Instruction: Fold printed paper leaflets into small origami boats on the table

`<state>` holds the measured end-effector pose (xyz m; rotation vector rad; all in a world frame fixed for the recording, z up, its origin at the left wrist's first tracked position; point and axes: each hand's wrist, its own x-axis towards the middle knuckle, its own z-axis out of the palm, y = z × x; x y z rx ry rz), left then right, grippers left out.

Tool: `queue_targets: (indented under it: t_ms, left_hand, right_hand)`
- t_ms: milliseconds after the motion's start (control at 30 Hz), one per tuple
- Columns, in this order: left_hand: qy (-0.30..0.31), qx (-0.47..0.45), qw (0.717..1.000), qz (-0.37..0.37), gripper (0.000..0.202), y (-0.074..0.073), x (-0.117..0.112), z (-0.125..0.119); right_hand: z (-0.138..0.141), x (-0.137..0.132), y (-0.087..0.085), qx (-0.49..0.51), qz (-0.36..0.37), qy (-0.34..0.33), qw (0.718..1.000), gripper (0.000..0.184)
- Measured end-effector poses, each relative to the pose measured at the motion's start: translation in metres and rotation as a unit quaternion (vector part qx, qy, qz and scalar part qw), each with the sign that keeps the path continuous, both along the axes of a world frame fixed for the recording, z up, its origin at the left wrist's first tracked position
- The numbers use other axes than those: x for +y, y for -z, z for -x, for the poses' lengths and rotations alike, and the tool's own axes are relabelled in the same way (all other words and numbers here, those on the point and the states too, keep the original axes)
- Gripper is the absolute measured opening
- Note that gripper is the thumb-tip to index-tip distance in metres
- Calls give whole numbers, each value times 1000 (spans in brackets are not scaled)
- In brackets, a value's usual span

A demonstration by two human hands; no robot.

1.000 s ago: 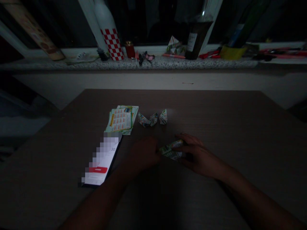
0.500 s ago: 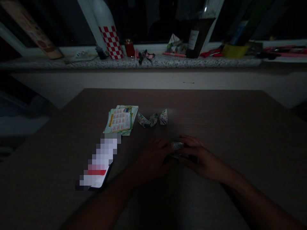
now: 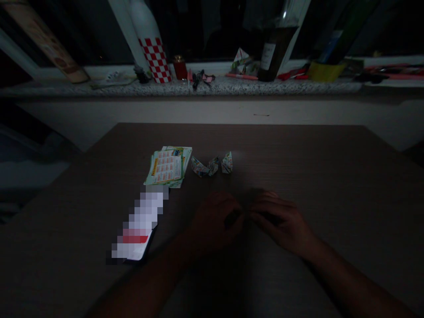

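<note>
While lying palm-down, left hand (image 3: 216, 221) and right hand (image 3: 282, 219) almost touch.

On the brown table (image 3: 314, 176), left of centre, lies a stack of printed sheets (image 3: 168, 165), with three folded paper pieces (image 3: 213, 165) just right of it. A lit phone (image 3: 139, 227) lies nearer the near edge.
</note>
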<state>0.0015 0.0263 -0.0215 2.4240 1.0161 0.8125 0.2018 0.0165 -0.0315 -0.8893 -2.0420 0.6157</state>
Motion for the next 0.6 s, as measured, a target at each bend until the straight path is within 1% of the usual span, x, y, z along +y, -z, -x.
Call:
queue_targets:
  t_ms: [133, 267, 433, 600]
  left_hand:
    - [-2, -26, 1000, -3, 7, -1, -2, 0]
    - [-8, -39, 999, -21, 7, -4, -5, -2]
    - [-2, -32, 998, -47, 6, -6, -6, -3]
    - [13, -9, 997, -74, 5, -7, -4, -3]
  right_hand:
    - [1, -1, 1, 12, -32, 6, 999, 12]
    - [4, -5, -4, -7, -68, 10, 998, 13]
    - [5, -9, -10, -61, -113, 14, 992, 14]
    - [4, -12, -10, -93, -150, 14, 984, 18]
